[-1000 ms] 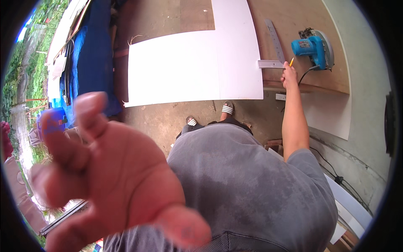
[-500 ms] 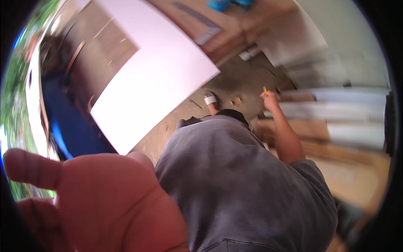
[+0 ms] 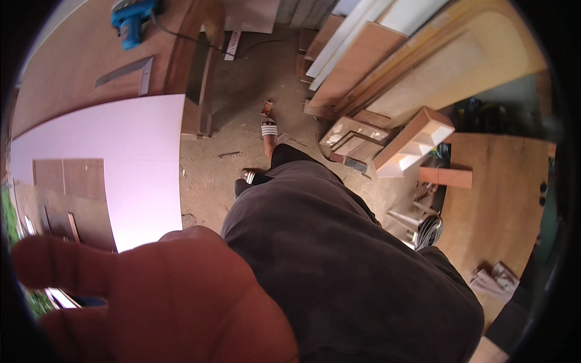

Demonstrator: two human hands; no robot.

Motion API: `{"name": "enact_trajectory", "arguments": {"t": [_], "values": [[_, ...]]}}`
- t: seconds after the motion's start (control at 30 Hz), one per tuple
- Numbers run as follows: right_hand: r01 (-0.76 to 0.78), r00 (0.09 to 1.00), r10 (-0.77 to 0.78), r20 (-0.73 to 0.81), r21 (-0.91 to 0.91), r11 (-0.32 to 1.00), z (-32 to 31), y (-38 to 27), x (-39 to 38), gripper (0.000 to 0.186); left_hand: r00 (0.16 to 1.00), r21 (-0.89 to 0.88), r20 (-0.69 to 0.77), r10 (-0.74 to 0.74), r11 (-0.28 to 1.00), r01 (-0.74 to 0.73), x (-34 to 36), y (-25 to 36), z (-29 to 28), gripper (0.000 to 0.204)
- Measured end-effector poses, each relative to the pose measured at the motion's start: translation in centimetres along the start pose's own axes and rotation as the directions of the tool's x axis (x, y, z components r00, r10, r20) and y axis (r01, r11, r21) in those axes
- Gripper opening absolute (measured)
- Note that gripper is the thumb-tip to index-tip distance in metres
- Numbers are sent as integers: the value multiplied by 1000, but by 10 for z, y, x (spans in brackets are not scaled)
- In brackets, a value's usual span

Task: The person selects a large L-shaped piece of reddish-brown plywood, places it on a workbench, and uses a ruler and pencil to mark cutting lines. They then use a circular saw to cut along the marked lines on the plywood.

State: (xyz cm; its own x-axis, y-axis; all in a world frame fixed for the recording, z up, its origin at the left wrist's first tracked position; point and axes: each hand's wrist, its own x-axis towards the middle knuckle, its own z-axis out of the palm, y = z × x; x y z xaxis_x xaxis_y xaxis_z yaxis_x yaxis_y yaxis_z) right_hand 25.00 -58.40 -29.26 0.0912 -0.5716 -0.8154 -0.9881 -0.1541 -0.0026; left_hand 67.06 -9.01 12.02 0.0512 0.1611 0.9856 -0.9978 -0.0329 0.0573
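Observation:
My left hand (image 3: 181, 296) looms large at the lower left, very close to the camera. Its palm shows, two digits stretch apart toward the left, and nothing lies in it. Beyond that hand is a white L-shaped sheet (image 3: 142, 151) resting on the workbench, apart from the hand as far as I can see. A metal square (image 3: 130, 74) lies on the brown bench top past the sheet. My right hand is out of view; only the dark sleeve on that side shows.
A blue power tool (image 3: 129, 24) with a cord sits on the bench (image 3: 66, 72). Boards (image 3: 357, 66) lean at the far right, near a small wooden box frame (image 3: 417, 142). At right stands a wooden table (image 3: 493, 199), with a coiled cable (image 3: 430, 231) beside it. Scraps dot the floor (image 3: 206, 163).
My view and body have turned to the right, so the bench and white sheet now sit further left. My right hand, which held a small yellow stick-like thing, has left the view.

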Motion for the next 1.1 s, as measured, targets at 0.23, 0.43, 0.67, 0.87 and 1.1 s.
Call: {"name": "enact_trajectory", "arguments": {"t": [0.23, 0.43, 0.67, 0.87, 1.1], "values": [[248, 968, -250, -39, -39, 968, 20, -45, 11, 52, 998, -190, 50, -46, 980, 55, -3, 0, 68, 85], [549, 825, -521, -217, 97, 830, -35, -147, 10, 38, 967, -196, 165, -193, 955, 223, -32, -6, 119, 86], [570, 808, -583, -81, -137, 810, -67, -127, 90, 31, -306, 706, 409, -860, 86, 703, -223, -8, 90, 82], [148, 974, -151, 170, 32, 988, -130, -101, 147, 34, -869, 882, 10, -495, -406, 241, -383, 151, 32, 67], [254, 965, -256, 66, 28, 967, -194, -123, 257, 25, -864, 802, -157, -479, -572, 172, -395, 205, 31, 64]]}}
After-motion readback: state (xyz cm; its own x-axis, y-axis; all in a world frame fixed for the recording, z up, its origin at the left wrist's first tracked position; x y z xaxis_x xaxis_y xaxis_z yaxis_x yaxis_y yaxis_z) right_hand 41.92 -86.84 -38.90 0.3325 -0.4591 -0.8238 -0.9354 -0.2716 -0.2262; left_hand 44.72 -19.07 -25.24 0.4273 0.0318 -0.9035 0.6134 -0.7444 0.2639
